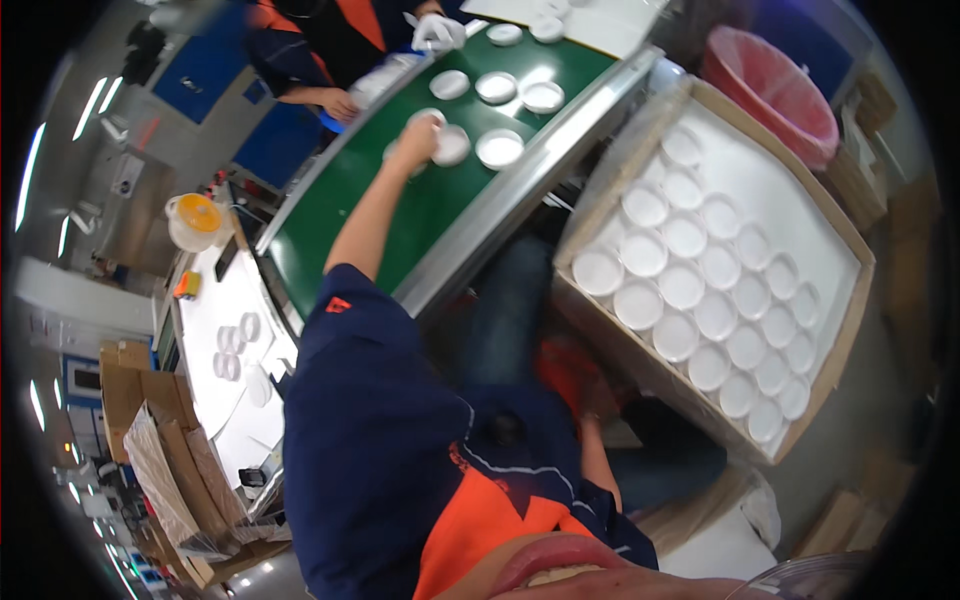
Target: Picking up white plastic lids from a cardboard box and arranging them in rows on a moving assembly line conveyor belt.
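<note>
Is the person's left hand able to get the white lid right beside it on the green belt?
Probably yes. The left hand is stretched out over the green belt, fingers right at the white lid, and nothing lies between them.

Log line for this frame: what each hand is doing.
left hand: on white round lid, grip unclear | green conveyor belt: more lids | right hand: unseen | cardboard box: rows of lids

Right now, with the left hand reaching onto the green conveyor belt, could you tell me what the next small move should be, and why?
Probably close the left hand on the white round lid it touches and lift it off the green conveyor belt. The fingers already rest at the lid's edge, and the lined cardboard box of white lids sits to the right. The right hand is hidden.
</note>
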Motion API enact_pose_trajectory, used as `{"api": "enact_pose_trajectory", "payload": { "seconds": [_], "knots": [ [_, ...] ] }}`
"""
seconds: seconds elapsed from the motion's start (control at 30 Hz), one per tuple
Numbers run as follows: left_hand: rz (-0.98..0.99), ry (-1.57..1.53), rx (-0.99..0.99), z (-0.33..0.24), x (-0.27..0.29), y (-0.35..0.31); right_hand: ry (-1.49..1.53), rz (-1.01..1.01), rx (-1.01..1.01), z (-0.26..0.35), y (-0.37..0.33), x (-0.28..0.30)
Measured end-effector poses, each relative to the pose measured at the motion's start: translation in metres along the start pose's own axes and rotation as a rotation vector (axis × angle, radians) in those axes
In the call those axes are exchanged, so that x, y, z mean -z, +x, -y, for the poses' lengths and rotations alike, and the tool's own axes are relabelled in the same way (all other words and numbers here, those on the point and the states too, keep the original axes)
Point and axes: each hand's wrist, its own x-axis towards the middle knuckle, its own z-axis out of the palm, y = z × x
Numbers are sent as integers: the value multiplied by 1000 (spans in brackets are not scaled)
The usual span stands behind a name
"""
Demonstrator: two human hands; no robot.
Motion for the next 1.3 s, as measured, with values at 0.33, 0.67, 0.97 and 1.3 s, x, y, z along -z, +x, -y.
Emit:
{"api": "enact_pose_trajectory", "payload": {
  "seconds": [0.33,0.67,0.97,1.3],
  "knots": [
    [-248,370,-10,-40,12,-78,3,-96,56,-11,-3,-4],
    [-181,18,83,-94,55,-76,14,-150,3,-6,-4,8],
    [839,-2246,-50,-357,68,-170,-31,-6,-68,-2,5,9],
    [1320,-2409,137,-469,75,-203,53,-85,-57,15,-1,22]
  ]
}}
